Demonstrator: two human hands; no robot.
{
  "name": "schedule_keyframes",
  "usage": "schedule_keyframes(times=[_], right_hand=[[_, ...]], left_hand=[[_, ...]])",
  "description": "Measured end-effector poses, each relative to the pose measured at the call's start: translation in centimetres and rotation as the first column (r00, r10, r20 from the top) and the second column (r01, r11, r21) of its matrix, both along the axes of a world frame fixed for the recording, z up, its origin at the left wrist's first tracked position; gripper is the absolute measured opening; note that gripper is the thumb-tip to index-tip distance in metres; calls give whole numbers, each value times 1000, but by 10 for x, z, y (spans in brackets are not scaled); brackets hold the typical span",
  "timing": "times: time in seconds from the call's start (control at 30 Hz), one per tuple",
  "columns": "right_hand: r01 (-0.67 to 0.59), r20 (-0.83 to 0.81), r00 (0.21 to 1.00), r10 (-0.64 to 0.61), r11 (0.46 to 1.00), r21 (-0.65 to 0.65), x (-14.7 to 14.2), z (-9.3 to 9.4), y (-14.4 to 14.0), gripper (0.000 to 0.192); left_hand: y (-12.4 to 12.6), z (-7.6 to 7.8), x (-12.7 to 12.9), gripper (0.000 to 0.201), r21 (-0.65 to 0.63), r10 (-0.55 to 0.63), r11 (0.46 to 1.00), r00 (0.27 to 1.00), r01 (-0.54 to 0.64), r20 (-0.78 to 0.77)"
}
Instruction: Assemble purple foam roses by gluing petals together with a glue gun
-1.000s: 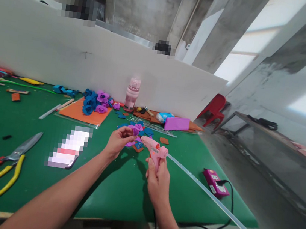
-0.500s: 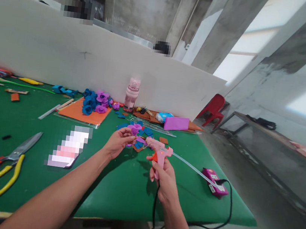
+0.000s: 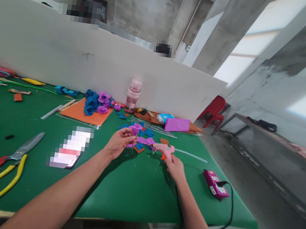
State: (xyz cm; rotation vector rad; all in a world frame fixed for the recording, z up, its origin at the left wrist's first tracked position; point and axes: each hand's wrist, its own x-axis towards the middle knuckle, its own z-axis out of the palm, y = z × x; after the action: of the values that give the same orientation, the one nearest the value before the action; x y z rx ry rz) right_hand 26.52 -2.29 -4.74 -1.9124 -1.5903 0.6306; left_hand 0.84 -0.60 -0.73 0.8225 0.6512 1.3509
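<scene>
My left hand (image 3: 120,143) pinches a small purple paper flower (image 3: 135,128) by its thin stem, above a scatter of blue and purple paper pieces (image 3: 148,132). On the right, my right hand (image 3: 174,167) is wrapped round the handle of a pink glue gun (image 3: 165,150). The gun's nozzle points left toward the paper pieces, and a clear glue stick (image 3: 192,155) juts from its back. Whether the gun touches the table I cannot tell. A black cord runs down beneath my right forearm.
Large shears (image 3: 5,169) and a phone (image 3: 71,148) lie on the left. Finished blue and purple flowers (image 3: 96,102) rest on an orange sheet (image 3: 84,117). A pink bottle (image 3: 133,96) stands by the white partition (image 3: 65,49). The purple power box (image 3: 216,185) sits near the table's right edge.
The glue gun has moved right and down, tipping so that its glue stick lies flatter. My right hand has gone with it. My left hand stays nearly where it was with the flower.
</scene>
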Motion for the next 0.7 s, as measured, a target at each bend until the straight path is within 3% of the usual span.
schedule_keyframes(times=[0.13, 0.37, 0.57, 0.63, 0.7], right_hand=[[-60, 352, 935, 42, 997, 40, 7, -3, -5, 16], [-92, 568, 821, 66, 996, 18, 1, 2, -12, 19], [-51, 603, 792, 96, 994, -91, -11, 34, -26, 27], [-67, 565, 823, 64, 998, -15, -21, 51, -34, 26], [-126, 390, 918, 69, 984, 124, -38, 67, -38, 24]], left_hand=[[0, 0, 0, 32, 1, 2, 1000, 1000, -2, -5], [-1, 0, 1, 33, -24, -1, 1000, 1000, 0, -12], [2, -2, 0, 31, -12, 16, 1000, 1000, -16, 7], [3, -4, 1, 32, -15, 26, 1000, 1000, -26, 12], [4, -5, 1, 33, -19, 28, 999, 1000, -28, 10]])
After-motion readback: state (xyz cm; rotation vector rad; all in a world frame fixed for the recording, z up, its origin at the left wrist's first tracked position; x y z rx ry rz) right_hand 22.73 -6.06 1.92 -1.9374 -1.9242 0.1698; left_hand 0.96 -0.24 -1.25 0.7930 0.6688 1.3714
